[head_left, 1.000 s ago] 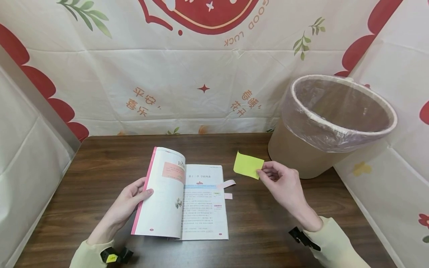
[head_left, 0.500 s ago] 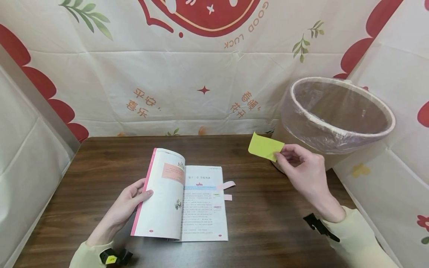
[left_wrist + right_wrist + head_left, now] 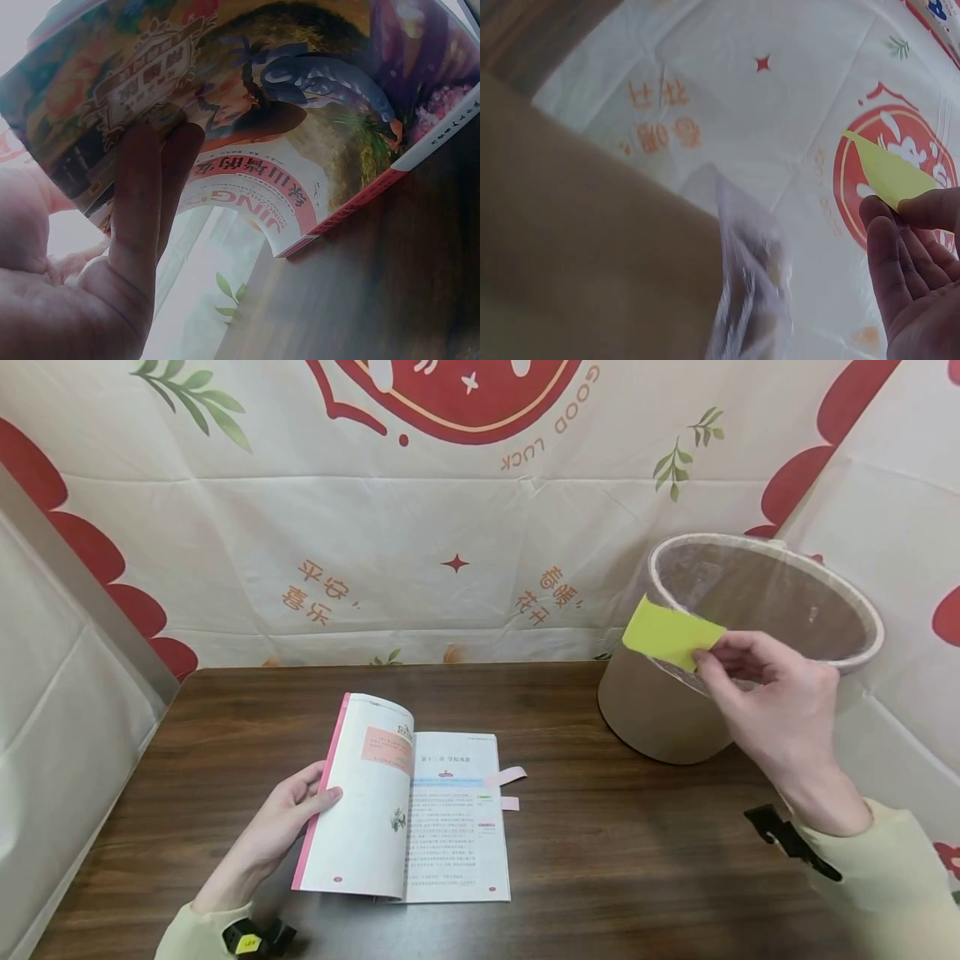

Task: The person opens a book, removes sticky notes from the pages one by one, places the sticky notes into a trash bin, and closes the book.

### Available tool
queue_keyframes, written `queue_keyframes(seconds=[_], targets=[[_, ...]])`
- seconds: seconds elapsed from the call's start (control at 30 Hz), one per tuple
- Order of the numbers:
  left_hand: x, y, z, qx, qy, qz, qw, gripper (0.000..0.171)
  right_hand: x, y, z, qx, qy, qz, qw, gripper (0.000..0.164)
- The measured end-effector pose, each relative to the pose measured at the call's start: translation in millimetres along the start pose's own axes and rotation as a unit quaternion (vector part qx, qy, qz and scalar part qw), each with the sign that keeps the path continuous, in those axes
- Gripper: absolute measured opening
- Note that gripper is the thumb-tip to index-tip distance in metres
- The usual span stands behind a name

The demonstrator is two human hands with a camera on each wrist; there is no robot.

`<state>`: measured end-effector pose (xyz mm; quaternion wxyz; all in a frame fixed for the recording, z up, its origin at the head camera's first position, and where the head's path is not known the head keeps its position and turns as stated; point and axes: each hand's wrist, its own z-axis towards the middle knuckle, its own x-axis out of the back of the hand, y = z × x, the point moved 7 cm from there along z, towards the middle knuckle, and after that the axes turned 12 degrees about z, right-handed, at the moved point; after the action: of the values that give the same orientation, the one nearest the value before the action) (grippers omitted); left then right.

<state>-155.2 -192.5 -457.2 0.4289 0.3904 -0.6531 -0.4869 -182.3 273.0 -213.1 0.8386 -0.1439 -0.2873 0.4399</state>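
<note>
An open book [image 3: 457,827] lies on the wooden table, its left part lifted. My left hand [image 3: 281,814] grips that lifted edge, thumb on the page; in the left wrist view the fingers [image 3: 136,202] lie against the illustrated cover [image 3: 300,97]. Two pale pink tabs [image 3: 510,775] stick out from the book's right edge. Between thumb and fingertips my right hand [image 3: 787,710] pinches a yellow-green sticky note [image 3: 671,633]. In the head view the note overlaps the near left rim of the trash bin [image 3: 667,718]. The right wrist view shows the sticky note [image 3: 892,176] slightly curved.
The beige trash bin, lined with a clear plastic bag [image 3: 754,277], stands at the table's back right. White printed cloth [image 3: 375,527] hangs behind and at both sides. The dark wooden table [image 3: 585,860] extends right of the book.
My right hand has carried the sticky note rightward and up, from beside the book to in front of the trash bin's rim. The left hand and the book have stayed in place.
</note>
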Motion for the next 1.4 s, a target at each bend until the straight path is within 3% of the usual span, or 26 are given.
queue_keyframes(seconds=[0.4, 0.67, 1.03, 1.4], targets=[[-0.6, -0.5, 0.6, 0.0, -0.003, -0.002, 1.0, 0.056, 30, 15, 20, -0.031, 0.035, 0.023, 0.999, 0.018], [-1.4, -0.1, 0.7, -0.004, -0.003, 0.0, 1.0, 0.056, 48, 27, 31, -0.042, 0.048, 0.007, 0.998, 0.019], [-2.5, 1.7, 2.5, -0.006, -0.005, 0.002, 1.0, 0.056, 64, 45, 40, -0.036, 0.027, -0.085, 0.995, 0.023], [-3.4, 3.0, 0.1, 0.01, 0.002, 0.014, 0.9999, 0.058, 69, 68, 42, -0.095, -0.02, -0.155, 0.983, 0.028]])
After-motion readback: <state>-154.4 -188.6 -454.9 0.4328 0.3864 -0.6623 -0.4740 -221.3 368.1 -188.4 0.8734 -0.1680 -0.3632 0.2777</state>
